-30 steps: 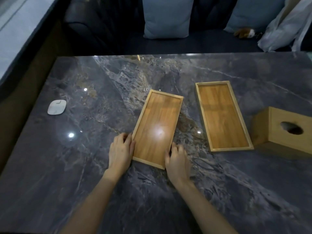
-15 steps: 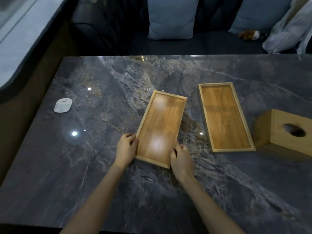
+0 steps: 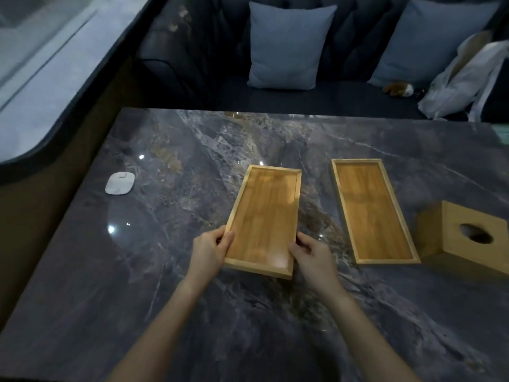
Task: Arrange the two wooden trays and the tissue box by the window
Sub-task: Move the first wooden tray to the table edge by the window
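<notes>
Two shallow wooden trays lie on a dark marble table (image 3: 170, 285). The left tray (image 3: 264, 216) is gripped at its near corners: my left hand (image 3: 210, 250) holds its left edge, my right hand (image 3: 312, 256) its right edge. Its near end looks raised slightly off the table. The right tray (image 3: 371, 210) lies flat, untouched. A wooden tissue box (image 3: 468, 238) with a round hole on top stands at the right edge, right of that tray. The window (image 3: 35, 64) runs along the far left.
A small white oval device (image 3: 120, 183) lies near the table's left edge. Behind the table is a dark sofa with two grey-blue cushions (image 3: 286, 45), a small stuffed toy (image 3: 399, 89) and a white bag (image 3: 462, 78). A brown ledge separates table and window.
Both hands have closed around the left tray's near corners. The tray has turned straighter, closer to parallel with the right tray, and its near end has lifted.
</notes>
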The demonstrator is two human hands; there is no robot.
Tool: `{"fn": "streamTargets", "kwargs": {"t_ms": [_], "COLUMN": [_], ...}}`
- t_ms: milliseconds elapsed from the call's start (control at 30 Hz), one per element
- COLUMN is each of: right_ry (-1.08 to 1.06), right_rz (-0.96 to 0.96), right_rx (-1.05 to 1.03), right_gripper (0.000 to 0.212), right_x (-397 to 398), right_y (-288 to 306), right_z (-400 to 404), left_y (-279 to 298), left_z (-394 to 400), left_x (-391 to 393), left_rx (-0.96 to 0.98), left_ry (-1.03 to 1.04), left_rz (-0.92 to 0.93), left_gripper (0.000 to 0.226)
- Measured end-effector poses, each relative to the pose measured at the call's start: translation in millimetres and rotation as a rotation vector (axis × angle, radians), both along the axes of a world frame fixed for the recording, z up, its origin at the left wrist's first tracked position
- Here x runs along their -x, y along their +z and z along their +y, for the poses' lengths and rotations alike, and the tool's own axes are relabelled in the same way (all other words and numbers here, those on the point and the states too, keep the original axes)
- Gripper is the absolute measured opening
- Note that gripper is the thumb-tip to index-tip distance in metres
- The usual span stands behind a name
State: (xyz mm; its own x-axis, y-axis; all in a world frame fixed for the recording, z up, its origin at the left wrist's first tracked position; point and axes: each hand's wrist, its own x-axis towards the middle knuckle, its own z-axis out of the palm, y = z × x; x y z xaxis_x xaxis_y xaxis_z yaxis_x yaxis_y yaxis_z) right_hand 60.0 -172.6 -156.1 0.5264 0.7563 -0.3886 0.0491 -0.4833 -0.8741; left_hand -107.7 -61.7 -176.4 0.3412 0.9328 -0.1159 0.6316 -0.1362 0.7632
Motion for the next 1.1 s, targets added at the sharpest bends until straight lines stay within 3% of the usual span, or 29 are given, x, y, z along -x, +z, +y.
{"fn": "streamTargets", "kwargs": {"t_ms": [400, 733, 1100], "right_ry": [0.074, 0.156, 0.218], "right_rz": [0.038, 0.093, 0.074], "right_rx": [-0.136, -0.136, 0.003], "right_gripper": [0.039, 0.04, 0.036], "right_x": [116.4, 236.5, 295.2], "right_y": [42.4, 11.0, -26.5], "right_z": [88.2, 156.2, 193.9], "left_y": [44.0, 21.9, -26.1], "left_z": [64.3, 113.3, 140.3], "left_x": [129.8, 255.8, 310.0], "left_rx": [-0.209, -0.186, -0.032], "left_ry": [0.209, 0.23, 0.307], "left_rz": [-0.059, -0.017, -0.022], "left_gripper": [0.02, 0.028, 0.035]}}
